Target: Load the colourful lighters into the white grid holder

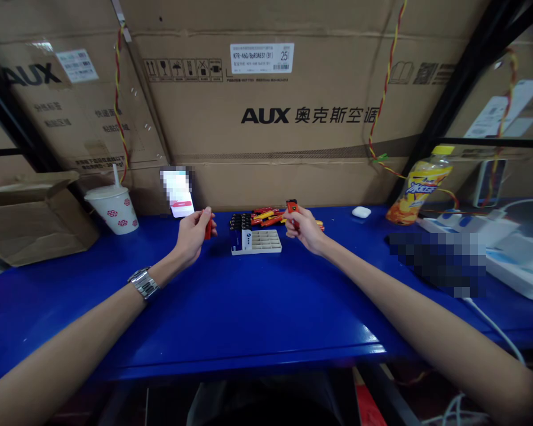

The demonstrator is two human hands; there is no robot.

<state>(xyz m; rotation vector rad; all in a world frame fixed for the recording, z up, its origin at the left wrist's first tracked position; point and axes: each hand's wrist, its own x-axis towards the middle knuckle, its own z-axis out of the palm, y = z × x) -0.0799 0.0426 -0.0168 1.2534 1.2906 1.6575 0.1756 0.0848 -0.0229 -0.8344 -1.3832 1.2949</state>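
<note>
My left hand (190,238) pinches a short red object (208,228) upright between thumb and fingers. My right hand (303,228) is shut on a red piece with a black tip (292,206). Between my hands lies a white compartment tray (258,242), its cells showing no contents. Behind it stands a block of dark cylinders with a blue label (239,228), possibly batteries. To their right is a loose heap of red and yellow rod-shaped pieces (266,216), partly hidden by my right hand.
All this rests on a blue table (204,313). A paper cup with a straw (114,209) and an open cardboard box (35,219) stand left. A white earbud case (361,212), yellow drink bottle (420,186) and white power strip (466,229) stand right. Large cartons form the back wall.
</note>
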